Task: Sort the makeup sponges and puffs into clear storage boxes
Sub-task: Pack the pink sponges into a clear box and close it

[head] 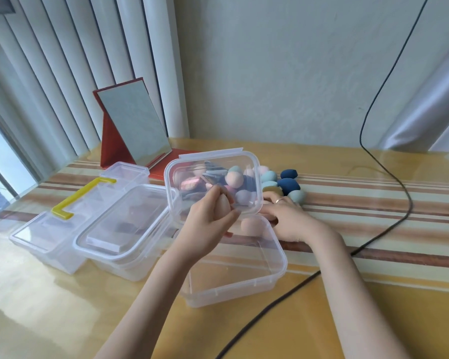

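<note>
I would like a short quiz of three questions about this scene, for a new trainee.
1. True or false: the open clear box near the person already holds a peach sponge.
2. Which hand holds the clear lid: A) left, B) right?
3. What colour is the handle on the closed box at the left?

Key:
1. True; it lies at the far end of the box.
2. A; the left hand holds the lid together with a beige egg sponge, while the right hand reaches to the sponge pile.
3. Yellow.
</note>
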